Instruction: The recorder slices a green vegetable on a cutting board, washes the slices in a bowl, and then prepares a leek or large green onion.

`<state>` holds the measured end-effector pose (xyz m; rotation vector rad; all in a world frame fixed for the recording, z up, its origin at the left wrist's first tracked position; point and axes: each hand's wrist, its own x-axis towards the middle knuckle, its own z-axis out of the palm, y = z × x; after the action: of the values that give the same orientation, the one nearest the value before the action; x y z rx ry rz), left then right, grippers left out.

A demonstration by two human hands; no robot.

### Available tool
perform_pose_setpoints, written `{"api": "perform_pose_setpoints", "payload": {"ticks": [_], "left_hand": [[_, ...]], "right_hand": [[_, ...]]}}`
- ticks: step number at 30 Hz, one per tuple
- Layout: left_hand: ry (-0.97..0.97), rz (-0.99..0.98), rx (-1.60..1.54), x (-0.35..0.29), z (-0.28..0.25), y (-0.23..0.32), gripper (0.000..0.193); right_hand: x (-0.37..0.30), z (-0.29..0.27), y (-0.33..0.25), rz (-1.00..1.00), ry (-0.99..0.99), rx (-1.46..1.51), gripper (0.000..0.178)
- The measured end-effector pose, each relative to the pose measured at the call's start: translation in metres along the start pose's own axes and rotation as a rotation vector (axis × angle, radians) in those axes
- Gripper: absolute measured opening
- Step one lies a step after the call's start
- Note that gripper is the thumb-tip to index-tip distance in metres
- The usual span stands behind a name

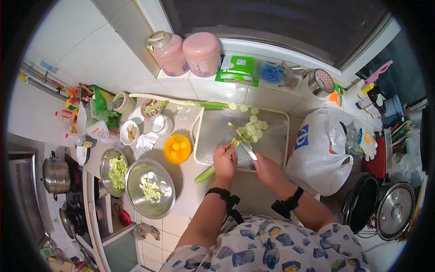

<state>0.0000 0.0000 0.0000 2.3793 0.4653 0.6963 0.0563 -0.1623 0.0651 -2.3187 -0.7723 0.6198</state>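
My left hand (pixel 225 159) is closed around a green, cucumber-like vegetable (pixel 235 142) above the metal cutting board (pixel 210 131). In my right hand (pixel 268 170) is a kitchen knife (pixel 247 148), its blade slanting up and left beside the vegetable. Pale green round slices (pixel 254 128) lie heaped just beyond the blade, with a few more along the board's far edge. Another long green piece (pixel 205 174) rests at the board's near left corner, by my left wrist. My fingers cover part of the held vegetable and the knife handle.
Left of the board are a bowl of cracked eggs (pixel 177 149), a steel bowl with pale pieces (pixel 150 206), and a smaller bowl of green chunks (pixel 117 196). A long leek (pixel 170 98) lies behind. A white plastic bag (pixel 317 156) bulges at the right.
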Motion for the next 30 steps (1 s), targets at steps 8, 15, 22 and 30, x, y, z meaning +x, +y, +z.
{"api": "perform_pose_setpoints", "payload": {"ticks": [8, 15, 22, 30], "left_hand": [[0.024, 0.010, 0.020, -0.006, 0.002, 0.008, 0.045], [-0.009, -0.059, 0.130, -0.010, -0.007, 0.012, 0.046], [-0.012, -0.039, 0.125, -0.011, -0.003, 0.007, 0.048], [0.018, -0.030, 0.101, -0.010, 0.002, 0.006, 0.047]], "right_hand": [[-0.010, -0.007, 0.004, -0.106, 0.014, -0.033, 0.026], [-0.012, -0.013, -0.004, -0.052, -0.056, -0.034, 0.023], [-0.024, -0.015, -0.003, -0.082, -0.016, 0.005, 0.023], [0.002, 0.003, 0.010, -0.111, 0.023, -0.039, 0.030]]}}
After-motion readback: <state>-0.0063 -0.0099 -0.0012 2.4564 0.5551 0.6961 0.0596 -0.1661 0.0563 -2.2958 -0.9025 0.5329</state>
